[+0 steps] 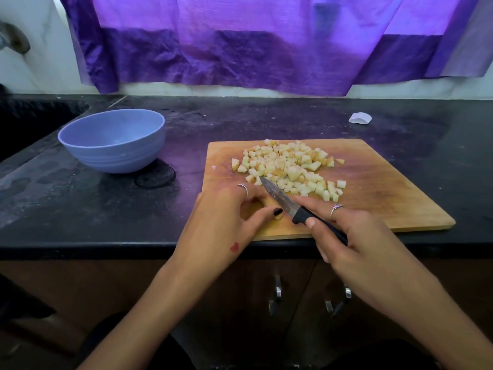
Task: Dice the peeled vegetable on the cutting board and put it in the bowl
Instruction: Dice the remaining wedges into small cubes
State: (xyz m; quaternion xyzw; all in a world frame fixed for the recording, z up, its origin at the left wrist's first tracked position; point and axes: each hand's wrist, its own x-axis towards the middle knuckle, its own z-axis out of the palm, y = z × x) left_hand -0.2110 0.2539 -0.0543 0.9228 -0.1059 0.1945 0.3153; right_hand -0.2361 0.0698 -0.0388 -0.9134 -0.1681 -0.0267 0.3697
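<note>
The right hand [354,236] grips the knife [290,206] (blade toward eleven o'clock); the left hand [226,217] pinches a last piece [278,216]. Diced cubes [290,166] lie at twelve o'clock on the board [386,198], the bowl [113,140] at ten.

Head-worn view, forward and downward

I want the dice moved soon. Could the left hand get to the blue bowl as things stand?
Probably yes: the bowl stands on the counter to the left of the cutting board, with nothing between it and the left hand, which first must release the small piece it pinches.
</note>
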